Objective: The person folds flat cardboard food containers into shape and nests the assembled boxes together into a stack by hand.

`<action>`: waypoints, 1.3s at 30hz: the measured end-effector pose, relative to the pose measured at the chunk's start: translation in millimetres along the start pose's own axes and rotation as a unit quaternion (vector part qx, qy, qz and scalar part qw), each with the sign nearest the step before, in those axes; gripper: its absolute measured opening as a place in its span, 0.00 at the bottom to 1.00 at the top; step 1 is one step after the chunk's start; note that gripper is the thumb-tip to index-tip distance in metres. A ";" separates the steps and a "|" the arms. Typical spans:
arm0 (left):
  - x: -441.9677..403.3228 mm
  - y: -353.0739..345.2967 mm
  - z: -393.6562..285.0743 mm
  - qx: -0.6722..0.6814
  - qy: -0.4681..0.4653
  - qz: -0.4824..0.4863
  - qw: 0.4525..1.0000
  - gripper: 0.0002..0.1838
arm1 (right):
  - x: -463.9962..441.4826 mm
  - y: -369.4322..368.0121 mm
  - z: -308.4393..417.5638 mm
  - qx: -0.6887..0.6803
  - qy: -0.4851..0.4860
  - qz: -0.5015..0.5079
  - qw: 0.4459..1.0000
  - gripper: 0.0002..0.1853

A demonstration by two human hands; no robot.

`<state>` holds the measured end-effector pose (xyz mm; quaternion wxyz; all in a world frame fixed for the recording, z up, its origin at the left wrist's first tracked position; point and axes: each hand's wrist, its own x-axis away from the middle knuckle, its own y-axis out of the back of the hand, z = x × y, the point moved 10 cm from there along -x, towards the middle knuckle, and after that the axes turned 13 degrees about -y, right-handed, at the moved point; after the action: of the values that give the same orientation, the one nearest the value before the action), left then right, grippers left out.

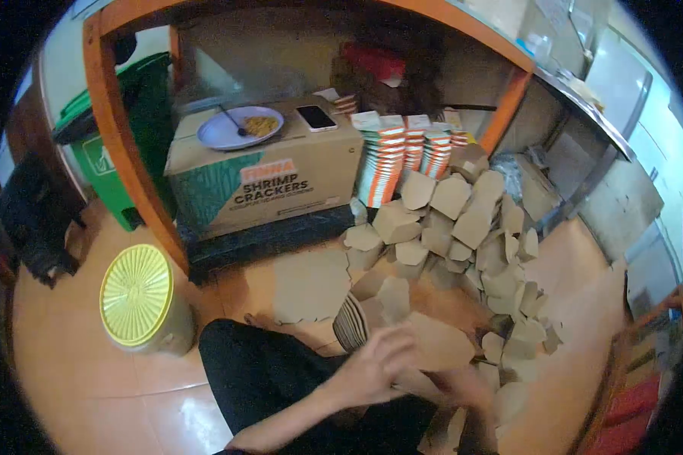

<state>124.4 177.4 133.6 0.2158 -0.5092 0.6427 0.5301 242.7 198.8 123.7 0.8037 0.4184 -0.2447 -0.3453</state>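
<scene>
A brown cardboard food box [442, 343], partly folded, is in front of me above my lap. My left hand [379, 360] is closed with curled fingers at the box's near left edge. Motion blurs my right hand [467, 390], which is closed on the lower right of the same box; its fingertips are hidden. Just left of the box lies a nested stack of cardboard blanks [350, 322], fanned at the edges. Flat cardboard [311, 284] rests on the floor beyond that stack.
A large pile of folded boxes [440, 227] spreads to the right. Behind it are stacked orange-and-white cartons [383, 163]. A shrimp crackers carton [273, 178] carries a plate of food [224, 130] and a phone [316, 117]. A yellow-lidded tub [138, 292] stands at left.
</scene>
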 end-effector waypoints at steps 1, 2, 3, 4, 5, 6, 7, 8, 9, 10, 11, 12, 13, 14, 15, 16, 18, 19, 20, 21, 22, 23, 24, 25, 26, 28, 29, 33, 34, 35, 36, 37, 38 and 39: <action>8.3 -0.5 -1.5 0.029 -0.005 -0.051 0.998 0.57 | 1.5 -8.0 -8.5 -0.034 -0.016 -0.010 0.999 0.30; 15.2 2.4 0.3 0.059 -0.012 -0.101 0.993 0.58 | 0.0 -7.6 -16.4 -0.048 -0.030 -0.022 0.998 0.30; 17.1 9.6 1.1 0.046 -0.012 -0.120 0.992 0.59 | -1.6 -2.2 -19.2 -0.058 -0.040 -0.035 0.997 0.31; 19.4 19.4 2.3 0.037 -0.011 -0.137 0.990 0.60 | -3.3 7.5 -22.2 -0.065 -0.051 -0.050 0.995 0.32; 22.5 29.4 4.1 0.029 -0.010 -0.154 0.988 0.61 | -8.0 22.1 -25.7 -0.068 -0.060 -0.068 0.994 0.33; 29.1 41.7 12.6 -0.036 0.022 -0.143 0.989 0.63 | -14.0 38.2 -26.2 -0.064 -0.069 -0.084 0.992 0.34; 35.6 51.3 39.6 -0.081 0.122 -0.092 0.985 0.65 | -25.4 52.3 -28.7 -0.056 -0.075 -0.091 0.991 0.35; 42.0 59.8 63.8 -0.133 0.216 -0.037 0.967 0.66 | -42.0 60.6 -31.2 -0.044 -0.074 -0.088 0.992 0.36; 47.6 53.0 74.4 -0.112 0.220 -0.024 0.969 0.64 | -60.2 63.5 -34.9 -0.029 -0.071 -0.077 0.994 0.37; 57.0 41.5 93.6 -0.094 0.224 -0.012 0.970 0.63 | -77.5 58.5 -40.1 -0.011 -0.065 -0.061 0.996 0.38; 64.7 30.8 111.3 -0.076 0.228 -0.002 0.971 0.61 | -92.4 51.6 -46.2 0.002 -0.061 -0.046 0.997 0.39; 72.0 23.1 123.3 -0.033 0.234 -0.028 0.971 0.61 | -108.0 39.9 -54.5 0.015 -0.057 -0.030 0.998 0.40; 78.2 14.3 131.3 0.011 0.241 -0.054 0.969 0.60 | -122.0 28.0 -62.3 0.026 -0.054 -0.018 0.998 0.41; 86.3 6.4 137.8 0.056 0.251 -0.080 0.963 0.60 | -131.6 19.6 -68.7 0.034 -0.051 -0.011 0.998 0.42; 90.0 7.0 139.3 0.033 0.259 -0.085 0.961 0.58 | -141.0 11.0 -76.7 0.037 -0.048 -0.006 0.998 0.43; 94.3 5.9 142.2 0.040 0.263 -0.079 0.961 0.58 | -148.0 7.2 -81.7 0.040 -0.046 -0.006 0.998 0.44; 100.8 2.9 149.2 0.058 0.271 -0.064 0.959 0.60 | -153.8 7.0 -84.1 0.041 -0.032 -0.010 0.999 0.46; 102.0 5.6 150.4 0.057 0.265 -0.078 0.960 0.58 | -155.1 9.0 -81.7 0.041 -0.022 -0.015 0.999 0.47; 102.7 8.1 151.6 0.056 0.257 -0.089 0.961 0.55 | -153.8 9.7 -80.0 0.053 -0.014 -0.007 0.998 0.48; 102.8 10.4 152.3 0.055 0.248 -0.098 0.962 0.53 | -154.1 10.3 -71.1 0.065 -0.007 0.000 0.998 0.49; 103.4 10.5 153.3 0.063 0.246 -0.100 0.962 0.53 | -152.2 10.9 -50.4 0.083 -0.008 0.027 0.996 0.51; 102.9 10.8 153.8 0.070 0.244 -0.104 0.962 0.53 | -149.7 11.4 -29.8 0.099 -0.008 0.054 0.994 0.53; 102.5 9.2 152.9 0.078 0.244 -0.110 0.960 0.52 | -147.4 13.7 -22.2 0.073 -0.035 0.057 0.995 0.51; 103.6 6.6 151.5 0.074 0.246 -0.111 0.960 0.52 | -149.1 7.4 -25.8 0.095 -0.067 0.072 0.991 0.51; 103.9 4.5 150.5 0.070 0.245 -0.110 0.961 0.52 | -150.4 1.3 -29.4 0.117 -0.098 0.087 0.984 0.50; 99.3 6.1 148.0 0.060 0.240 -0.105 0.963 0.51 | -161.4 -13.4 -50.2 0.257 -0.162 0.139 0.943 0.53; 97.4 8.3 144.6 0.055 0.239 -0.104 0.964 0.50 | -164.0 -18.0 -48.6 0.270 -0.155 0.133 0.941 0.52; 102.4 2.5 150.6 0.070 0.271 -0.096 0.955 0.50 | -164.6 -35.8 -39.2 0.275 -0.178 0.128 0.936 0.49; 101.8 3.2 150.5 0.064 0.269 -0.097 0.956 0.51 | -164.2 -36.3 -34.7 0.264 -0.197 0.129 0.935 0.48; 101.3 4.8 150.5 0.059 0.267 -0.099 0.957 0.51 | -162.9 -35.3 -26.7 0.279 -0.215 0.131 0.927 0.47; 101.4 6.2 150.4 0.053 0.265 -0.101 0.958 0.51 | -161.3 -32.8 -15.7 0.295 -0.233 0.134 0.917 0.47; 104.1 4.9 152.7 0.057 0.271 -0.105 0.955 0.52 | -159.5 -31.1 -12.8 0.310 -0.250 0.137 0.907 0.46; 107.5 2.0 155.7 0.062 0.278 -0.108 0.952 0.52 | -159.4 -33.1 -14.7 0.315 -0.241 0.139 0.907 0.42; 108.4 0.2 155.9 0.068 0.286 -0.112 0.949 0.53 | -158.5 -35.6 -19.4 0.319 -0.234 0.143 0.907 0.38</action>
<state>41.2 271.7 -8.7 0.1154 -0.6921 0.6509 0.2898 141.6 314.3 66.9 0.5878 0.5204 -0.5797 -0.2183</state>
